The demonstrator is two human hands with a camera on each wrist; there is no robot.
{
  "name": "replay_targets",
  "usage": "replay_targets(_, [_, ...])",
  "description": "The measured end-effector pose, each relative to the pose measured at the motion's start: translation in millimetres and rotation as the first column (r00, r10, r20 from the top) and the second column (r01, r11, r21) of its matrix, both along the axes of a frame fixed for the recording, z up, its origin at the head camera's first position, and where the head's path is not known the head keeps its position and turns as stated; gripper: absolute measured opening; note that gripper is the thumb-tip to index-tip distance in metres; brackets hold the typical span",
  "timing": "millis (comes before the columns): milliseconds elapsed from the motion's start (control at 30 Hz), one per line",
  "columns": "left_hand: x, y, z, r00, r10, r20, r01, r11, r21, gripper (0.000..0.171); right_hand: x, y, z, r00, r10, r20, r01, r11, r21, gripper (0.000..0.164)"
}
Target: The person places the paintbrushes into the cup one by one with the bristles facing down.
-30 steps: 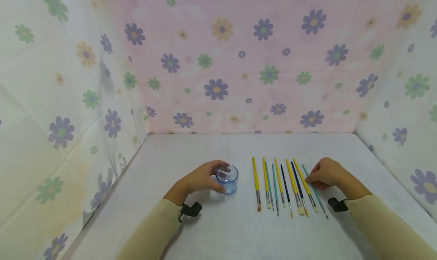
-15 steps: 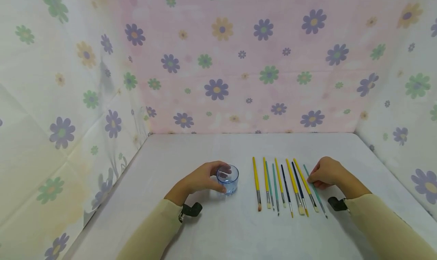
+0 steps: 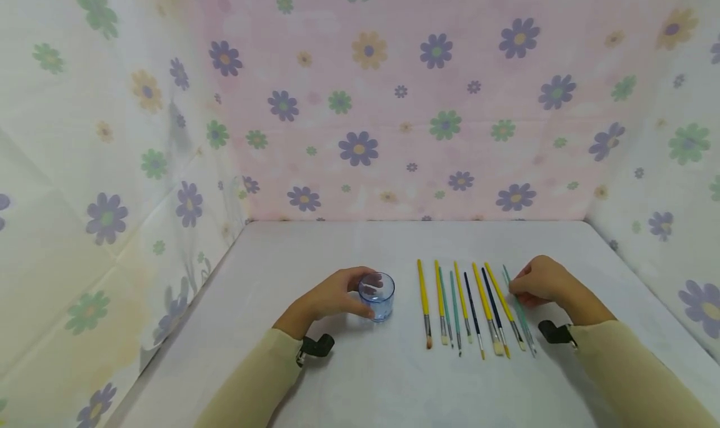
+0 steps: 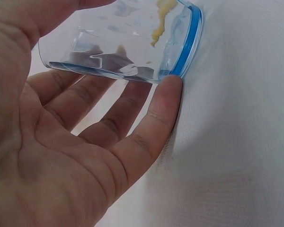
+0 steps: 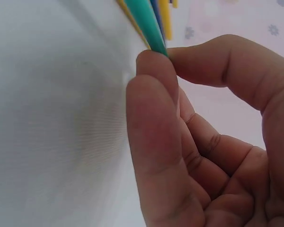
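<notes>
In the head view, my left hand grips a clear, blue-tinted glass that stands on the white table. Its thumb is on the near side and the fingers curve round the far side. The left wrist view shows the glass close up, with a blue base and fingers against its wall. At the right end of a row of paintbrushes, my right hand pinches a teal paintbrush by its handle, bristle end towards me. Thumb and fingertips meet on the teal handle in the right wrist view.
Between the hands lies a row of several paintbrushes, among them a yellow one at the left end, a dark blue one and a yellow one beside the pinched brush. Flower-patterned cloth walls border the white table.
The teal paintbrush's handle end has shifted slightly away and its bristle end slightly left, as my right hand tightens on it. My left hand stays on the glass.
</notes>
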State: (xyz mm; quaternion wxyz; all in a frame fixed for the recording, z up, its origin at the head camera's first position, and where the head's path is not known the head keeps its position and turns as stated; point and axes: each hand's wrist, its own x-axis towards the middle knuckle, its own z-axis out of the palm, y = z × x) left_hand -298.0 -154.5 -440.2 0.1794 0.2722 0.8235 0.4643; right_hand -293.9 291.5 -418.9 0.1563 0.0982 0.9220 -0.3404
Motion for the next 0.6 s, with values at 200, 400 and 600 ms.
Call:
replay_targets(200, [1.3, 0.9, -0.2, 1.000, 0.012, 0.003, -0.012, 1.000, -0.011, 0.073, 2.1, -0.8, 11.6, 0.999, 0.018, -0.037, -0.021, 0.996, -0.084, 0.040])
replay_targets(400, [2.9, 2.0, 2.3, 1.000, 0.018, 0.015, -0.018, 1.000, -0.015, 0.075, 3.4, -6.5, 29.3, 0.995, 0.056, -0.080, -0.068, 0.986, -0.154, 0.042])
replay_targets(600, [3.4, 2.1, 2.9, 1.000, 0.015, 0.013, -0.015, 1.000, -0.012, 0.076, 3.1, -16.8, 52.0, 0.987, 0.068, -0.147, -0.099, 0.972, -0.214, 0.048])
